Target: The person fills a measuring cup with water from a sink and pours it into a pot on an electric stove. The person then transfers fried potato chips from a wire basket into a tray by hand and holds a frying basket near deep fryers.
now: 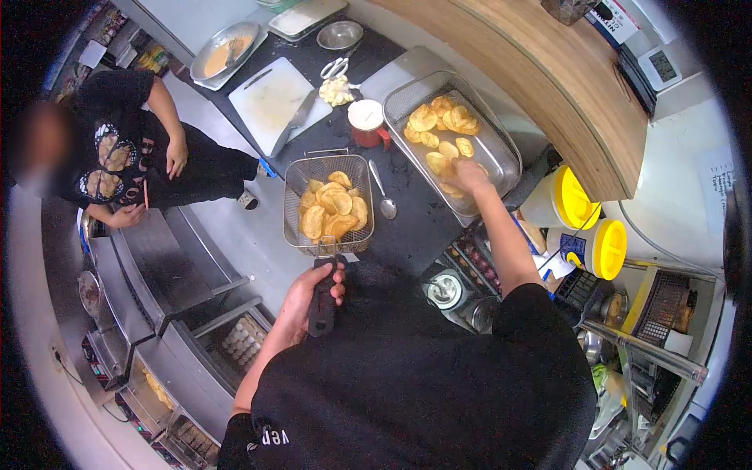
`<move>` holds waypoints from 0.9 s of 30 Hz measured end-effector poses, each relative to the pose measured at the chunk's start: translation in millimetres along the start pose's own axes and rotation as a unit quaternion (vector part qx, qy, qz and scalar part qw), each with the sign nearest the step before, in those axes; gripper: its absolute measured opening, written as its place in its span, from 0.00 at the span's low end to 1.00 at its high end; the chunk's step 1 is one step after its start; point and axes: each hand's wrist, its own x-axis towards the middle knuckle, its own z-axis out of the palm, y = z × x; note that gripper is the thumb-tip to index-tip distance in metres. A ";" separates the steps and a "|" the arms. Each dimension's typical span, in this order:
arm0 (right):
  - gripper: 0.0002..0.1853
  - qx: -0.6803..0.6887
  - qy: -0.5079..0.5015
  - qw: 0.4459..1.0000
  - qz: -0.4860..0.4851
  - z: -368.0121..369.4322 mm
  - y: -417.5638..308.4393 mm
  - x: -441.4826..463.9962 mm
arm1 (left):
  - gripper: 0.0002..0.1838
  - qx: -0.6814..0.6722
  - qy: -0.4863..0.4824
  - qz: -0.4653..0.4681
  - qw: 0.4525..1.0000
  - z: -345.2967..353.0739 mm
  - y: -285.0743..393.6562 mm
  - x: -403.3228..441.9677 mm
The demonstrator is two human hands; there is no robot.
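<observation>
My left hand (305,296) is wrapped round the black handle (322,301) of a wire fryer basket (291,205). Golden chips (333,205) lie heaped inside this basket. My right hand (468,177) reaches into a metal tray with mesh sides (505,153), at the lower chips (440,163) of a loose row. Its fingertips are blurred and partly hidden, so what they hold, if anything, cannot be made out. More chips (442,116) lie in the tray's upper part. A spoon (383,192) rests between the basket and the tray.
A red mug (366,125), scissors (335,69), a cutting board (270,98) with a large knife (294,124) and a pan of batter (229,56) stand further back. Yellow-lidded buckets (577,197) are at right. Another person (117,157) stands at left.
</observation>
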 end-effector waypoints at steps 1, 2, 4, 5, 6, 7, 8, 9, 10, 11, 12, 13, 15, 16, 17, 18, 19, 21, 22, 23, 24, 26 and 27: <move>0.25 0.007 0.004 1.000 0.017 0.8 -0.1 0.8 | 0.12 0.002 -0.002 -0.001 1.000 -0.2 -0.2 0.3; 0.25 0.007 0.004 1.000 0.019 9.2 3.4 6.9 | 0.12 0.002 -0.003 -0.002 1.000 0.9 0.1 0.0; 0.29 0.074 0.033 0.994 0.075 28.8 8.4 20.6 | 0.12 0.005 0.011 0.001 1.000 4.4 1.3 -2.1; 0.29 0.075 0.033 0.994 0.075 30.6 10.1 22.4 | 0.12 0.005 0.011 0.000 1.000 4.7 1.7 -2.3; 0.30 0.093 0.023 0.991 0.095 22.6 3.7 18.6 | 0.12 0.004 0.013 -0.004 1.000 4.8 2.1 -2.2; 0.31 0.110 0.012 0.987 0.116 12.3 -4.9 13.3 | 0.12 0.003 0.015 -0.009 1.000 5.0 2.7 -2.5; 0.31 0.110 0.011 0.987 0.116 1.6 -13.3 8.1 | 0.12 0.002 0.016 -0.010 1.000 5.4 3.3 -2.7; 0.31 0.117 0.012 0.983 0.141 -9.7 -21.9 1.9 | 0.12 -0.007 0.015 -0.011 1.000 5.9 3.7 -3.0; 0.30 0.124 0.012 0.978 0.167 -14.5 -25.1 -1.9 | 0.12 -0.016 0.014 -0.012 1.000 6.4 3.3 -3.2; 0.30 0.123 0.011 0.978 0.167 -12.0 -22.1 -1.3 | 0.12 -0.016 0.014 -0.013 1.000 6.5 1.7 -3.2; 0.29 0.112 0.028 0.980 0.161 -8.6 -17.8 3.3 | 0.11 -0.003 0.017 -0.005 1.000 6.6 1.5 -3.0; 0.28 0.100 0.046 0.982 0.152 -4.0 -11.6 11.6 | 0.11 0.010 0.020 0.005 1.000 6.6 1.8 -2.8; 0.27 0.091 0.048 0.983 0.151 3.2 16.7 35.5 | 0.11 0.005 0.021 0.002 1.000 5.1 3.0 -3.5; 0.26 0.082 0.050 0.984 0.153 4.2 32.0 45.0 | 0.11 0.002 0.019 -0.004 1.000 4.4 3.5 -4.1; 0.25 0.060 0.062 0.985 0.149 -5.5 43.3 46.3 | 0.11 0.001 0.020 -0.004 1.000 4.0 3.6 -4.4; 0.24 0.037 0.073 0.986 0.146 -20.1 49.4 42.8 | 0.12 -0.014 0.018 -0.006 1.000 4.1 3.7 -4.5; 0.24 0.037 0.073 0.986 0.147 -37.6 46.5 31.5 | 0.12 -0.028 0.014 -0.006 0.999 4.4 3.2 -4.1; 0.21 0.056 0.111 0.974 0.190 -68.2 37.1 7.5 | 0.12 -0.033 0.011 -0.005 0.999 0.2 0.9 -1.0; 0.20 0.014 0.163 0.973 0.162 -58.9 46.1 10.3 | 0.12 -0.037 0.010 -0.004 0.999 -1.6 -0.1 0.1; 0.20 0.013 0.163 0.973 0.163 -53.5 46.7 11.2 | 0.12 -0.038 0.009 -0.004 0.999 -2.3 -1.2 1.1; 0.19 0.009 0.118 0.981 0.156 -49.2 45.7 9.6 | 0.12 -0.032 0.008 0.000 0.999 -2.3 -1.7 1.8; 0.19 0.005 0.073 0.986 0.149 -27.9 41.6 8.3 | 0.12 -0.026 0.006 0.006 1.000 0.0 0.0 0.6; 0.18 -0.018 0.049 0.991 0.122 -8.1 39.0 7.5 | 0.12 -0.016 0.009 0.005 1.000 4.7 2.2 -1.3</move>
